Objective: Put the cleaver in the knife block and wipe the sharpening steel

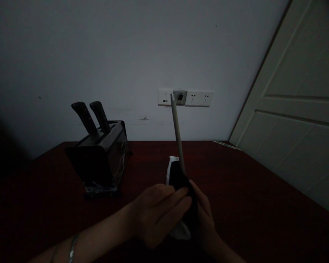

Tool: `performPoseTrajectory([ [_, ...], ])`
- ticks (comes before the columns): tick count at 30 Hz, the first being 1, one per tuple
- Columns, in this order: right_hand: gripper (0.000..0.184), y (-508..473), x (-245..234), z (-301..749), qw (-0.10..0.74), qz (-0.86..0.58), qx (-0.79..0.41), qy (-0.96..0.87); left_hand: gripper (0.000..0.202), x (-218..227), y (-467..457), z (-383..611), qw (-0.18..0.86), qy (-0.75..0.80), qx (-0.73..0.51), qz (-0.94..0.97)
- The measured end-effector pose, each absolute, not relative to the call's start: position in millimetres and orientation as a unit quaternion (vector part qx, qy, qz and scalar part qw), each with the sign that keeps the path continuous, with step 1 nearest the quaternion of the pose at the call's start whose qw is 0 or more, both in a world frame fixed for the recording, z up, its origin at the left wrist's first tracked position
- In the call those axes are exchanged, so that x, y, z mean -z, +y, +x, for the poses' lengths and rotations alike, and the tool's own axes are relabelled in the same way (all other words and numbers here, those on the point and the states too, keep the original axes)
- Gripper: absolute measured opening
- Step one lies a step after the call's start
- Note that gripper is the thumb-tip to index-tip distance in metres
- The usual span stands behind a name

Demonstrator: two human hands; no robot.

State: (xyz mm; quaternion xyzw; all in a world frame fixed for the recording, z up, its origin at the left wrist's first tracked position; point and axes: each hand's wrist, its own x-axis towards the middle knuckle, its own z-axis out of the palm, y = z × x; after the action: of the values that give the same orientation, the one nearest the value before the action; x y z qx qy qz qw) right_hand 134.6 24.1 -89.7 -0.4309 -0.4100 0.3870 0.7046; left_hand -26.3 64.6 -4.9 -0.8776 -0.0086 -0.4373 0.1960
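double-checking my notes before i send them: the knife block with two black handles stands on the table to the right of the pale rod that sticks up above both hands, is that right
Not quite: the side is wrong. The head view shows the knife block with two black handles on the table to the left of the pale rod.

we look through dim, cool light: the wall (pixel 120 54) is a dull grey, the tabletop (pixel 235 190) nearly black toward us. faint reflections streak the knife block (pixel 121 153); shadow swallows the lower left corner and dulls the left hand (pixel 160 213).
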Motion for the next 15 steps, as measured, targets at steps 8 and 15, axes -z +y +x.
performPoseTrajectory([
  [8, 0.031, 27, 103, 134, 0.735, -0.416, -0.317, -0.431, 0.033, 10, 61, -18, 0.184, -0.035, 0.444, -0.876],
  [15, 0.028, 26, 100, 135, 0.723, -0.412, -0.38, -0.403, 0.028, 15, 70, -16, 0.124, -0.024, 0.473, -0.872],
])
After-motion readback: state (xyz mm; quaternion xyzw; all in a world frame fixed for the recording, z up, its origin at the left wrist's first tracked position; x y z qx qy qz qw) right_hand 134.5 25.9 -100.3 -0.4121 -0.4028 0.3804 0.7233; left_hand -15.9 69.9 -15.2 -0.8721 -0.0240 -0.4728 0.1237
